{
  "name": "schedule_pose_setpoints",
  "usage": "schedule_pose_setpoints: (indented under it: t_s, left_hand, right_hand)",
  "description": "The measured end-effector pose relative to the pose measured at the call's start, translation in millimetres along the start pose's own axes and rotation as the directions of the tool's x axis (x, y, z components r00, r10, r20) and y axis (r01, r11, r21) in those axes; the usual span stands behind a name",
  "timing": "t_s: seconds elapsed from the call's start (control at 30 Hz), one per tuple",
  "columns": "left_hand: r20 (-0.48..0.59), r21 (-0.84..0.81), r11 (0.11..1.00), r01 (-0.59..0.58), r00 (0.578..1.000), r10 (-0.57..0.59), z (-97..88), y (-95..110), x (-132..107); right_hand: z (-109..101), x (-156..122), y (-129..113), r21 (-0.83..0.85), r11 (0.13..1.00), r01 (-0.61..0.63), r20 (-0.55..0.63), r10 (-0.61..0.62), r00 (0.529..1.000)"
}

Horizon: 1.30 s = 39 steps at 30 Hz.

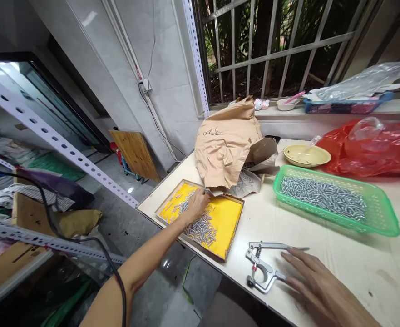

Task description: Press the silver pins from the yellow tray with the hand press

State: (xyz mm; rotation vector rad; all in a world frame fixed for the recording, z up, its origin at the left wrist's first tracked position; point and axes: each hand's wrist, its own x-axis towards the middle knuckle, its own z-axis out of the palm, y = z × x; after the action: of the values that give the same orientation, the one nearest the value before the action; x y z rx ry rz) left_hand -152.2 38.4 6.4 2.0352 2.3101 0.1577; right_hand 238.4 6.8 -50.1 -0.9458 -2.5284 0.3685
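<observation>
My left hand [197, 205] reaches over a shallow tray [232, 234] with a yellow bottom. Its fingers are curled together at the tray's far edge, by the mouth of a brown paper bag [225, 145]; what they grip is hidden. Small ribbed silvery metal pieces [201, 230] lie heaped in the tray beneath my wrist. On the table's near side, hand pliers [263, 268] with a spring and a round knob lie flat. Over their handle ends rests my right hand [313, 284], fingers apart and not wrapped around them.
A green plastic basket [383, 222] of similar metal pieces stands at the right. Behind it are a yellow bowl [307, 156] and a red plastic bag [366, 150]. A perforated metal shelf post [63, 145] slants along the left. The barred window's sill holds a blue basket [349, 105].
</observation>
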Motion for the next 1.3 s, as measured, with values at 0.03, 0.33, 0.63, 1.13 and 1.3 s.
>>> schedule_pose_setpoints:
  t_s: [0.03, 0.33, 0.63, 1.13, 1.3]
  left_hand:
    - [0.011, 0.008, 1.0, -0.019, 1.0, 0.019, 2.6, -1.9, 1.6]
    - [0.148, 0.142, 0.949, -0.28, 0.954, 0.26, 8.4, -2.8, 11.7]
    - [-0.056, -0.079, 0.992, -0.102, 0.994, 0.098, -6.2, 23.1, 2.5]
    - [0.402, -0.794, 0.479, 0.375, 0.914, -0.05, -16.0, 138.2, -94.0]
    - [0.427, -0.82, 0.38, 0.428, 0.899, -0.092, -14.9, 134.7, -96.9]
  right_hand:
    - [3.9, -5.5, -1.0, 0.009, 1.0, -0.013, 0.021, 0.012, 1.0]
    - [-6.6, -0.6, -23.1, 0.104, 0.993, -0.059, -0.012, 0.06, 0.998]
    - [-96.7, 44.0, -60.7, 0.11, 0.989, -0.102, -0.376, 0.137, 0.916]
    - [-18.9, -6.6, -44.3, -0.056, 0.968, -0.243, 0.068, 0.246, 0.967]
    - [-29.5, -3.1, -31.3, -0.004, 0.972, -0.236, -0.027, 0.236, 0.971]
